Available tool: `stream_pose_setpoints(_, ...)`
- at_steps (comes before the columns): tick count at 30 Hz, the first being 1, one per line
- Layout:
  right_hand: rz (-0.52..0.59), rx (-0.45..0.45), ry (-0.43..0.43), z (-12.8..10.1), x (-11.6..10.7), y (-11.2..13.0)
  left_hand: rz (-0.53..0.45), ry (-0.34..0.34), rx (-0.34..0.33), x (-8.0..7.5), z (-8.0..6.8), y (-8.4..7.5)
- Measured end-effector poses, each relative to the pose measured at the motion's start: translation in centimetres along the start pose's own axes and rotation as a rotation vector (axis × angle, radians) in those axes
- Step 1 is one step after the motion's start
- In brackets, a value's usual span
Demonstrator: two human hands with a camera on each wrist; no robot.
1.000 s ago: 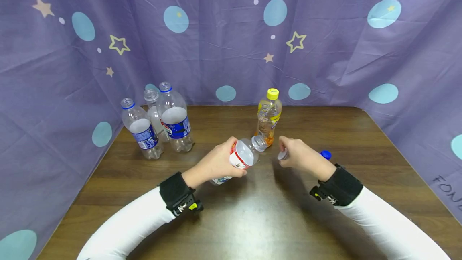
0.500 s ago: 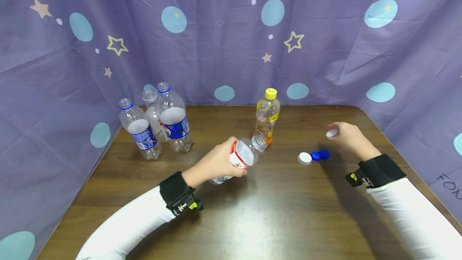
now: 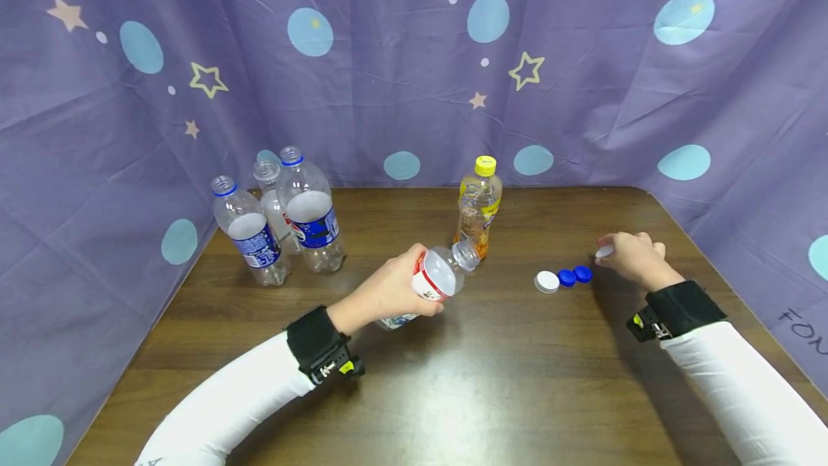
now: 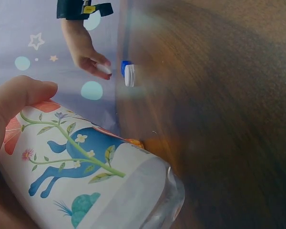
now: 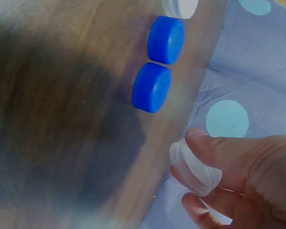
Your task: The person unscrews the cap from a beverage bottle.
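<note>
My left hand (image 3: 382, 293) grips an uncapped clear bottle (image 3: 432, 280) with a red-and-white label, tilted with its open neck pointing right toward the yellow-capped bottle; the floral label (image 4: 81, 162) fills the left wrist view. My right hand (image 3: 630, 257) pinches a white cap (image 3: 604, 251) (image 5: 194, 167) between thumb and fingers, low over the table's right side. Just left of it on the table (image 3: 453, 380) lie two blue caps (image 3: 575, 276) (image 5: 158, 62) and another white cap (image 3: 546, 282) (image 5: 180, 7) in a row.
A yellow-capped bottle of orange drink (image 3: 479, 208) stands behind the held bottle. Three uncapped clear bottles with blue labels (image 3: 284, 218) stand at the back left. A purple star-patterned curtain (image 3: 414, 63) walls the table on three sides.
My right hand carried the white cap away from the bottle's neck to the right, then lowered beside the blue caps. The left hand and bottle stayed put.
</note>
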State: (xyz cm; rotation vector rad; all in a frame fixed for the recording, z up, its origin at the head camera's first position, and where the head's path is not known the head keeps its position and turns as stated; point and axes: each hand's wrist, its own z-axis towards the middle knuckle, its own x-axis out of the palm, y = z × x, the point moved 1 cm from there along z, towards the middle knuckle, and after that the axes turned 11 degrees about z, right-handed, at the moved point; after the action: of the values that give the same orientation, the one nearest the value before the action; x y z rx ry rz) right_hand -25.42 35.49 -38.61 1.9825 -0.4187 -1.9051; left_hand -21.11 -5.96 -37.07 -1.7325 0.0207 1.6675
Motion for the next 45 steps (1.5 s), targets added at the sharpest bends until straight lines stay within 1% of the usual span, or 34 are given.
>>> stream_pose_setpoints(6, -0.030, -0.021, 0.045, 0.1, 0.4, -0.5, -0.002, -0.007, 0.008, 0.1, 0.0, 0.0)
stream_pose_setpoints(10, -0.028, -0.030, 0.074, 0.1, 0.7, -0.6, 0.001, -0.009, 0.011, 0.1, 0.0, 0.0)
stream_pose_setpoints(14, -0.007, -0.040, 0.077, 0.0, 1.0, -0.6, 0.006, -0.009, 0.009, 0.0, -0.1, 0.0)
stream_pose_setpoints(19, 0.014, -0.031, 0.080, -0.1, 1.5, -0.9, 0.000, -0.005, 0.008, 0.1, -0.1, -0.1)
stream_pose_setpoints(26, -0.006, -0.027, 0.076, -0.2, 1.8, -1.1, -0.003, -0.009, 0.014, 0.2, -0.2, -0.1)
stream_pose_setpoints(33, 0.006, -0.003, 0.055, -0.5, 1.8, -0.9, -0.010, -0.011, 0.015, 0.2, -0.2, -0.1)
stream_pose_setpoints(39, 0.003, 0.014, 0.066, -0.5, 1.8, -0.7, -0.005, -0.012, 0.022, 0.1, -0.3, -0.1)
stream_pose_setpoints(45, 0.035, -0.085, 0.080, -0.1, 2.0, -1.0, 0.000, -0.005, 0.014, 0.0, -0.3, 0.0)
